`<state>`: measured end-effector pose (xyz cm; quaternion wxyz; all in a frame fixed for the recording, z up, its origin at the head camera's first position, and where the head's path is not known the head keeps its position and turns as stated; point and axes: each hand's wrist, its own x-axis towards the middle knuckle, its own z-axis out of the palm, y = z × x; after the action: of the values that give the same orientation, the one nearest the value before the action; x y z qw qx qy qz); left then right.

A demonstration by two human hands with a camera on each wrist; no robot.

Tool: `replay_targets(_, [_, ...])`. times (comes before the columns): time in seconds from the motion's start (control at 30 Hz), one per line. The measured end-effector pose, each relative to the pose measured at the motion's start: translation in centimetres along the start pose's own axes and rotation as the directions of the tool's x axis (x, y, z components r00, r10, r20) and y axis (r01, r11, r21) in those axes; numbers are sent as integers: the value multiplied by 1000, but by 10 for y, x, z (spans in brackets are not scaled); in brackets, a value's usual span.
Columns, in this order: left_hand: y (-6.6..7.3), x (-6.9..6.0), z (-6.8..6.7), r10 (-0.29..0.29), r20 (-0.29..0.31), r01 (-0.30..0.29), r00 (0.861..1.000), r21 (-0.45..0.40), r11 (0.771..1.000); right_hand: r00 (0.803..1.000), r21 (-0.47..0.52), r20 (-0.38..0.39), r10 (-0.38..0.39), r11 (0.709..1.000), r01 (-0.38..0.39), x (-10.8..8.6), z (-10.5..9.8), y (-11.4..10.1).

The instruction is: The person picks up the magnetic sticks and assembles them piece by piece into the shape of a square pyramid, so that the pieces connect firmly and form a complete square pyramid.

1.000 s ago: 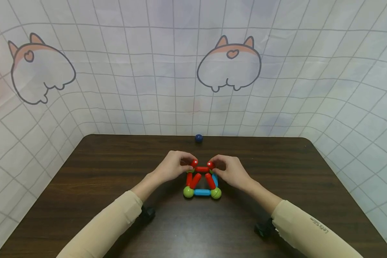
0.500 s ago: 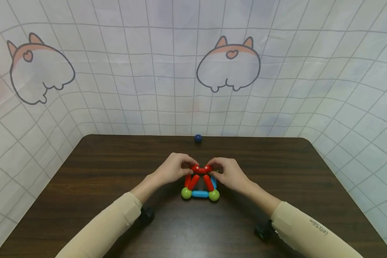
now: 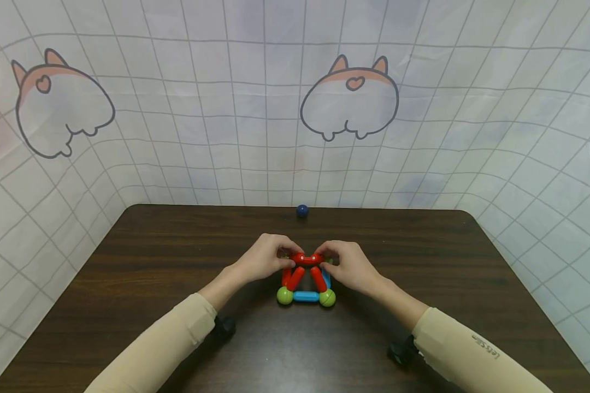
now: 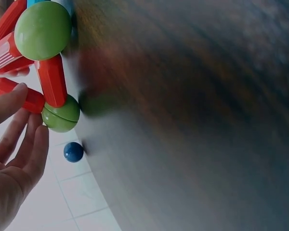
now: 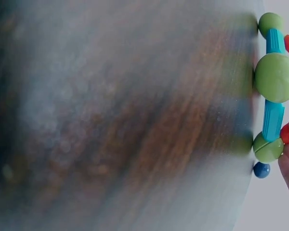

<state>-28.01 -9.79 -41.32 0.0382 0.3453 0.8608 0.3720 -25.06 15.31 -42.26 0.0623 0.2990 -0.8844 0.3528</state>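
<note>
A frame of magnetic rods and balls stands on the table. Its front has two green balls, one left [image 3: 284,296] and one right [image 3: 327,298], joined by a blue rod [image 3: 306,296]. Two red rods, left [image 3: 295,278] and right [image 3: 318,279], slope up and inward from them. My left hand [image 3: 264,256] pinches a red rod [image 4: 32,100] that meets the back-left green ball [image 4: 61,115]. With thumb and fingers, my right hand [image 3: 352,265] pinches another red rod [image 5: 288,134] at the back-right green ball [image 5: 268,148]. The held rods tilt toward each other; fingers partly cover them.
A dark blue ball [image 3: 302,211] lies alone near the back edge of the dark wooden table [image 3: 177,234]. Behind the table hangs a white gridded cloth [image 3: 226,136]. A black wrist camera is on each forearm, left [image 3: 224,327] and right [image 3: 401,349].
Both hands have lowered slightly, tipping the held red rods inward so their white-dotted ends come closer together. The frame shifted a little left, then stayed nearly still.
</note>
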Motion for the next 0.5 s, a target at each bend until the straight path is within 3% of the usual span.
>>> replay_targets(0.5, [2,-1,1,-3,16,3,1000,2,1000,1000,6,2,3,1000,-3,-1,1,0])
